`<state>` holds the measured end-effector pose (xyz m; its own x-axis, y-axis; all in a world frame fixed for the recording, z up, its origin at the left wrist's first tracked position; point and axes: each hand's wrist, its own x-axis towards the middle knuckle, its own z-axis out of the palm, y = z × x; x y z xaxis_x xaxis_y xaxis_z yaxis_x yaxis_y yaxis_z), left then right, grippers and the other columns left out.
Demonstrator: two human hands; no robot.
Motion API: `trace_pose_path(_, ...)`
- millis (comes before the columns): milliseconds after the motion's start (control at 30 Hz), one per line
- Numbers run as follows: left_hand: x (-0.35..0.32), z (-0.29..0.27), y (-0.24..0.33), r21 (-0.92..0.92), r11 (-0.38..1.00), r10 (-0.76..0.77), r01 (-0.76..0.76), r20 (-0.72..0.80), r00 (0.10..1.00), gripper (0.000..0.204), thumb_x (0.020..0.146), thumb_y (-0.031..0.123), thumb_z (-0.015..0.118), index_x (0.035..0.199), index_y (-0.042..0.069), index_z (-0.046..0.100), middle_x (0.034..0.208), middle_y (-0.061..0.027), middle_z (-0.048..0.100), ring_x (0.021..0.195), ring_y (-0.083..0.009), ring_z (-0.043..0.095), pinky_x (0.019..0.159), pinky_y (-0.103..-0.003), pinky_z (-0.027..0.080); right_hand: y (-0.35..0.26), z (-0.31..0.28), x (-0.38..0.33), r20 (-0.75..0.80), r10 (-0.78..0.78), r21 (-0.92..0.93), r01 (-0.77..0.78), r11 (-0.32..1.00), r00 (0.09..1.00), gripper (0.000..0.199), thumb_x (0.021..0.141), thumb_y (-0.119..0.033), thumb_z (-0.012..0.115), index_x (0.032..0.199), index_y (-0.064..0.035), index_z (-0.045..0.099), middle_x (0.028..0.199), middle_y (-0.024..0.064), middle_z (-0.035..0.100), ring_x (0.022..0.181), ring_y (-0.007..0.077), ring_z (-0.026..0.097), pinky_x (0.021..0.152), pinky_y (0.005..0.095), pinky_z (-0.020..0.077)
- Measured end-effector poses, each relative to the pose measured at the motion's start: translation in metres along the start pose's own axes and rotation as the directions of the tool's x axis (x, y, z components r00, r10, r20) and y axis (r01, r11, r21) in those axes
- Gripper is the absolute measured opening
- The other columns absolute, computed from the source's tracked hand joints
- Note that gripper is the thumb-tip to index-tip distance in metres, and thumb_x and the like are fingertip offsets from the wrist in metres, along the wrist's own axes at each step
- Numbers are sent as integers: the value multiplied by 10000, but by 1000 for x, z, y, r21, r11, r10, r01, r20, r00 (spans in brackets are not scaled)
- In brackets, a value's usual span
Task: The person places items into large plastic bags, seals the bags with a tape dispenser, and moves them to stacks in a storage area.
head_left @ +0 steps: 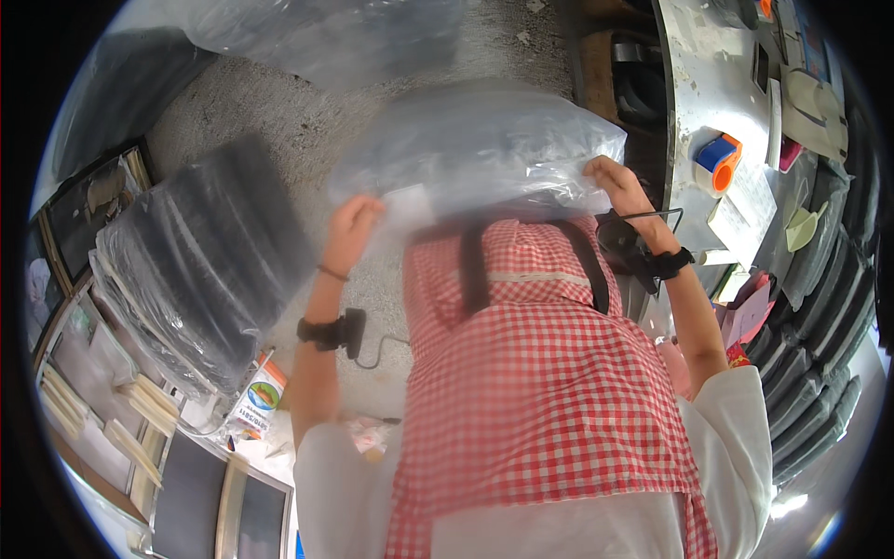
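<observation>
In front of my knees lies a large clear plastic bag (466, 140) around something dark and bulky, with a pale label (407, 202) near its left end. My left hand (354, 224) is closed on the near left edge of this bag, the fingers bent toward the film. At the right end, my right hand (619, 186) pinches the bag's corner between thumb and fingers. The bag's near side rests against a red-and-white checked apron (540, 391) over my lap. What is inside shows only as a dark shape through the film.
To the left is a stack of dark, plastic-wrapped bundles (200, 261). Another clear wrapped bundle (326, 33) lies beyond on the rough floor (265, 112). On the right, a worn table (694, 84) carries an orange-and-blue tape dispenser (719, 163). More wrapped bundles (810, 345) are piled farther right.
</observation>
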<state>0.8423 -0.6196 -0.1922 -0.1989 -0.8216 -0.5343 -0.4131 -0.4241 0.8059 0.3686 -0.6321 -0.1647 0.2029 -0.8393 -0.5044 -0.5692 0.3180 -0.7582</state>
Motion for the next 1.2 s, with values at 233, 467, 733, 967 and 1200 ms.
trace_pose_path(233,-17,-5,60,304,933,186,-194,54,981,263,809,13,641,1063,65,682,888,-85,591,814,-217,562,753,-317,452,-38,-5,-14,-10,-142,-237,136,962,990,320,743,-83,720,1051,-57,635,927,133,594,875,282,582,773,371,477)
trace_pose_path(467,-1,-8,62,754,495,534,-432,128,836,135,802,89,664,925,34,659,769,-87,474,773,-287,510,656,-374,422,-44,-14,9,-74,-451,-486,362,795,890,152,763,-171,700,817,-43,639,779,94,521,755,284,518,677,385,449)
trace_pose_path(733,72,-6,41,731,658,215,-180,46,976,278,893,299,499,812,84,657,799,-166,626,746,-377,586,688,-461,445,-12,0,69,-145,-387,-741,159,652,910,163,830,-151,614,729,-30,655,823,91,534,827,287,513,747,401,428)
trace_pose_path(967,109,-14,68,811,580,77,-75,38,996,350,894,354,461,835,82,672,854,-155,647,782,-378,607,711,-464,469,-85,77,84,-37,-709,-786,418,456,704,346,780,-301,639,1014,-55,572,920,112,565,902,277,569,813,400,456)
trace_pose_path(1200,80,54,116,949,257,489,-184,37,871,153,817,193,568,871,77,651,1077,-134,560,1035,-307,513,874,-510,393,-78,92,113,310,-415,-569,516,640,856,365,763,-402,668,857,-50,652,722,88,670,642,261,670,560,358,537)
